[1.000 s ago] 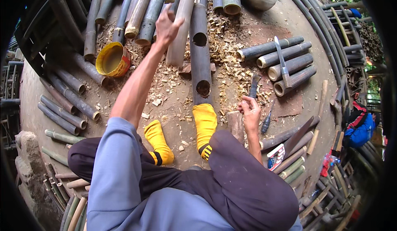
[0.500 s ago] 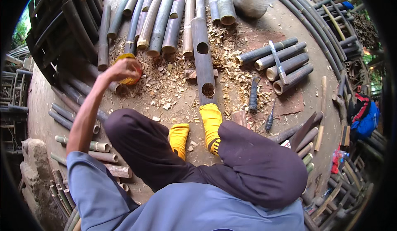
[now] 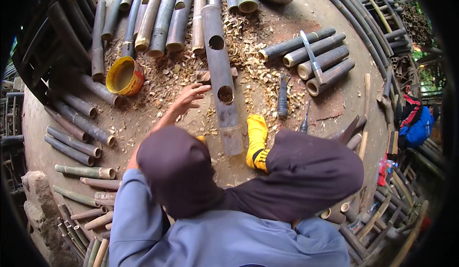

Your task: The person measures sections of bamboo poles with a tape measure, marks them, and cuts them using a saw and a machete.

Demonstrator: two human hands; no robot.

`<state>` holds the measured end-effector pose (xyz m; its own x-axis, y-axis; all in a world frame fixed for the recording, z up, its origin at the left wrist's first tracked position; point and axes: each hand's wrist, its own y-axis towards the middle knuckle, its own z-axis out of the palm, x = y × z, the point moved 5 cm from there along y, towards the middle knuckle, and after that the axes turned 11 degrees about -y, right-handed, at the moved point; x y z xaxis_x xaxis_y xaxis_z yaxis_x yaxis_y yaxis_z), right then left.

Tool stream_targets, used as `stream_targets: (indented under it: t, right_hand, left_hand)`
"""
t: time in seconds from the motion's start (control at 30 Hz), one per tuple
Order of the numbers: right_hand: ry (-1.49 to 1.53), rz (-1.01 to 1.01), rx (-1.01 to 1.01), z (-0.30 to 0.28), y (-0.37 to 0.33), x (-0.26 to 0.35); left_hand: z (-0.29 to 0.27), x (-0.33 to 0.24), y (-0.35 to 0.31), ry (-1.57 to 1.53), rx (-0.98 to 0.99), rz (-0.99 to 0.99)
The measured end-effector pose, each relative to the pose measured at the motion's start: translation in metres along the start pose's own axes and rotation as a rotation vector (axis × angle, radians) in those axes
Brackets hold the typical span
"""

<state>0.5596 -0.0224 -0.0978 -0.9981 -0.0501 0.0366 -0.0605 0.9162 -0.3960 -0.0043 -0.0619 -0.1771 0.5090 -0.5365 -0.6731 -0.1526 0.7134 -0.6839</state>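
Note:
My left hand (image 3: pixel 187 98) reaches in from behind my raised left knee, empty, its fingers spread. The fingertips are just left of a long dark bamboo pole (image 3: pixel 221 71), apart from it or barely touching. Two round holes are cut in that pole, and part of it rests across a wooden block (image 3: pixel 203 77). Left of the hand, among wood chips, stands a yellow and red bucket (image 3: pixel 138 79). My right hand is out of sight; only its sleeve (image 3: pixel 318 233) shows low on the right. My yellow-socked right foot (image 3: pixel 256 138) is right of the pole's near end.
A tool with a dark wrapped handle (image 3: pixel 282 102) and a thin pointed tool (image 3: pixel 304 121) lie right of the pole. Beyond, a long blade (image 3: pixel 311 56) lies across several bamboo lengths (image 3: pixel 326 59). More bamboo tubes (image 3: pixel 177 23) lie at the back, others (image 3: pixel 81 111) along the left.
My left hand has left the bucket and moved right, toward the pole. My right foot has come off the pole's near end, and my left knee has risen.

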Motion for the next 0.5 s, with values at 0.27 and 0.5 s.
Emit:
stream_targets:
  t: [0.27, 0.5]
  right_hand:
    - [-0.063, -0.005, 0.105, 0.017, 0.026, 0.000]
    - [-0.096, -0.211, -0.104, -0.088, 0.121, 0.037]
  left_hand:
    - [0.051, 0.021, 0.068, -0.262, -0.246, 0.077]
    - [0.059, -0.090, 0.008, -0.162, 0.059, 0.432]
